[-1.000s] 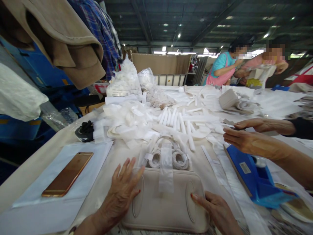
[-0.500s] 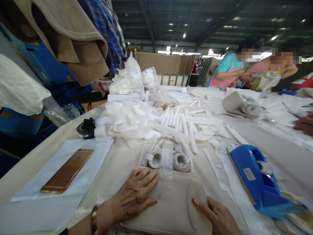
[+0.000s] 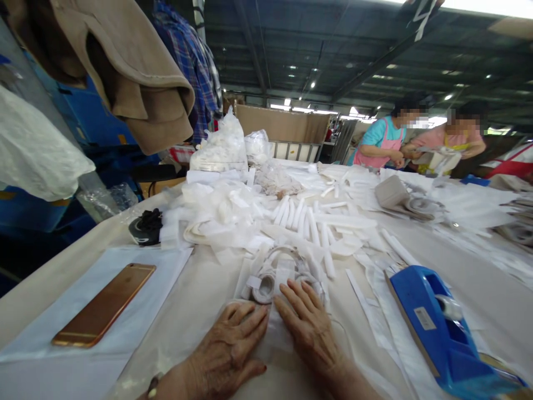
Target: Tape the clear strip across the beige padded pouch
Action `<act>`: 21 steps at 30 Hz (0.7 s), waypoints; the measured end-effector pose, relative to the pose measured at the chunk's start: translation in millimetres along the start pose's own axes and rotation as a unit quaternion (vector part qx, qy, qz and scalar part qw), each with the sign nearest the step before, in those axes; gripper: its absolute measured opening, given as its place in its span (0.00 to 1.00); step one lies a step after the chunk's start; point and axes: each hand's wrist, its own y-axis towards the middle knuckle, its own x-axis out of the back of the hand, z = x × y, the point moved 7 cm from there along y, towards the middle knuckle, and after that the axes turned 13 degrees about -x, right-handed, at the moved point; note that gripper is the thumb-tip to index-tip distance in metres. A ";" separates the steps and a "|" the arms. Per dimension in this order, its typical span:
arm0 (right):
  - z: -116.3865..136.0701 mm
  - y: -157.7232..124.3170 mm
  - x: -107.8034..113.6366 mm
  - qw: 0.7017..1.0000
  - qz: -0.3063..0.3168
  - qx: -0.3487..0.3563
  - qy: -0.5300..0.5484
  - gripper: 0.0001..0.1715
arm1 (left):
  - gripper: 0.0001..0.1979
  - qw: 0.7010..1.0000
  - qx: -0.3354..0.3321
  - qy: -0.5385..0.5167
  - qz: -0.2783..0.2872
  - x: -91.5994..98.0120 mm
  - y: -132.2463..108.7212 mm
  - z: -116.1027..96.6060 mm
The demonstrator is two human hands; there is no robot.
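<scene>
The left grip (image 3: 233,350) lies flat and fully spread, palm down, closed on nothing. It presses on the top of a pale beige bag (image 3: 283,383) at the near edge of the bench (image 3: 208,278). The right grip (image 3: 310,328) lies flat just beside it, fingers straight and pointing toward the far edge, also holding nothing. Between the two runs a strip of clear film (image 3: 270,333), and both grips touch its sides. Most of the bag is hidden under the hands and wrists.

Just beyond the fingertips, the bag's paper-wrapped handles (image 3: 266,286) lie coiled on the bench, touching the tip of the right grip.

A blue tape dispenser (image 3: 441,328) sits near the right grip, toward the near right corner. Toward the left edge a gold phone (image 3: 104,305) rests on a white sheet (image 3: 166,266), well apart from the left grip. A heap of white paper rolls (image 3: 308,216) covers the middle of the bench. Two people (image 3: 383,141) work at the far right edge.
</scene>
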 end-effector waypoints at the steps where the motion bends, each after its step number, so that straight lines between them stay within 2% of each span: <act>1: -1.7 -3.2 -1.3 1.000 0.004 0.003 0.015 0.22 | 0.33 1.000 0.000 -0.001 -0.001 -0.5 -0.2 0.6; 5: -5.3 -14.9 2.5 0.999 0.036 0.006 0.037 0.23 | 0.35 1.000 -0.005 0.002 -0.005 -2.9 -1.8 1.9; 10: 3.7 -17.5 8.9 0.998 0.040 0.030 0.029 0.24 | 0.33 1.000 -0.003 0.002 -0.023 -1.5 -2.7 2.1; 21: 10.3 -27.8 -3.7 0.995 0.087 0.031 0.049 0.26 | 0.32 0.999 -0.011 0.020 -0.036 1.1 -2.3 -1.0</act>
